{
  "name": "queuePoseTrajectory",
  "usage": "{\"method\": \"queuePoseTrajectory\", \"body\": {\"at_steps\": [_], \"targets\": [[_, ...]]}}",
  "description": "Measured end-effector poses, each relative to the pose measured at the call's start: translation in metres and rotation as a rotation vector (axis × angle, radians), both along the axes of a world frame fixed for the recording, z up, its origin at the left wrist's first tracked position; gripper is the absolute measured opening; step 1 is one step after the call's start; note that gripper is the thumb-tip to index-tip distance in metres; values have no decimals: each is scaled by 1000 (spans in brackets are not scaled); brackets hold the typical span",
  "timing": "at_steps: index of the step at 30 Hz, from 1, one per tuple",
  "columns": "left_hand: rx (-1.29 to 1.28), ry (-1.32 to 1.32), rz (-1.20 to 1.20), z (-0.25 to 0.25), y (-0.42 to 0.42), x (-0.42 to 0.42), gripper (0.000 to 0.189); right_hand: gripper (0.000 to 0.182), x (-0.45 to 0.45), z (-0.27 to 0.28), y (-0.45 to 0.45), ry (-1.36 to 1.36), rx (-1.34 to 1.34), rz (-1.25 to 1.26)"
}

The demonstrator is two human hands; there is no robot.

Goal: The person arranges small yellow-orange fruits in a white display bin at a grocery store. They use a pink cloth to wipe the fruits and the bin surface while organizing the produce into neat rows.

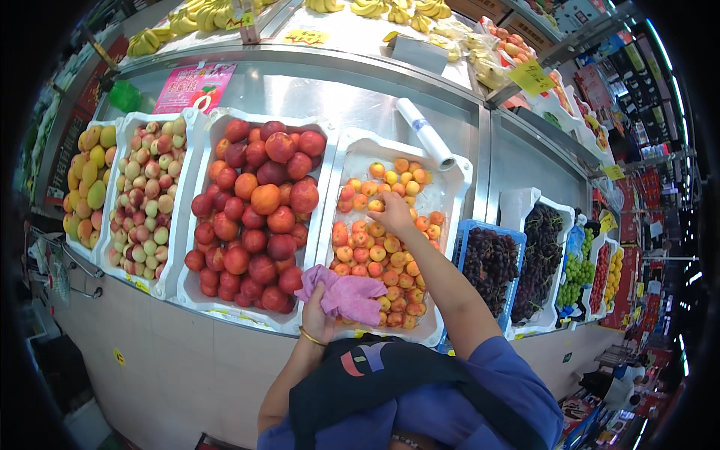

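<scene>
My left hand (318,316) grips a pink cloth (343,295) over the front left part of a white foam crate (458,185). Small yellow-red fruit (365,253) fills the front half of that crate, and a looser group sits towards its back. Over the middle of the crate reaches my right hand (394,215), its thumb and fingers around one small yellow-red fruit (376,206). Whether this fruit is off the crate floor is hard to tell. The cloth hides some of the fruit beneath it.
Left stand foam crates of red nectarines (256,211), pale peaches (149,197) and mangoes (90,169). A roll of plastic bags (426,135) leans on the crate's back right corner. Dark grapes fill a blue basket (462,247) at right. A metal rail (360,58) runs behind.
</scene>
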State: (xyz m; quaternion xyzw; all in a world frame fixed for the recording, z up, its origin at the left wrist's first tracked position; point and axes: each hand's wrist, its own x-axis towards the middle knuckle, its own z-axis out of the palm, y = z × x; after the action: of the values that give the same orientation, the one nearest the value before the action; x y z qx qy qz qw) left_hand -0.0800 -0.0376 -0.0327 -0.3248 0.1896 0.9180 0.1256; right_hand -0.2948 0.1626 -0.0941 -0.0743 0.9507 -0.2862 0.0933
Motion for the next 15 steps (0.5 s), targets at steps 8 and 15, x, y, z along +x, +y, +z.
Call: {"method": "queuePoseTrajectory", "body": {"at_steps": [8,15], "targets": [[-35,0,25,-10,1,2,29,41,26,20,-32,17,-125,26],[-12,0,19,-6,1,-1,28,38,27,7,-53,94,-15,125]]}}
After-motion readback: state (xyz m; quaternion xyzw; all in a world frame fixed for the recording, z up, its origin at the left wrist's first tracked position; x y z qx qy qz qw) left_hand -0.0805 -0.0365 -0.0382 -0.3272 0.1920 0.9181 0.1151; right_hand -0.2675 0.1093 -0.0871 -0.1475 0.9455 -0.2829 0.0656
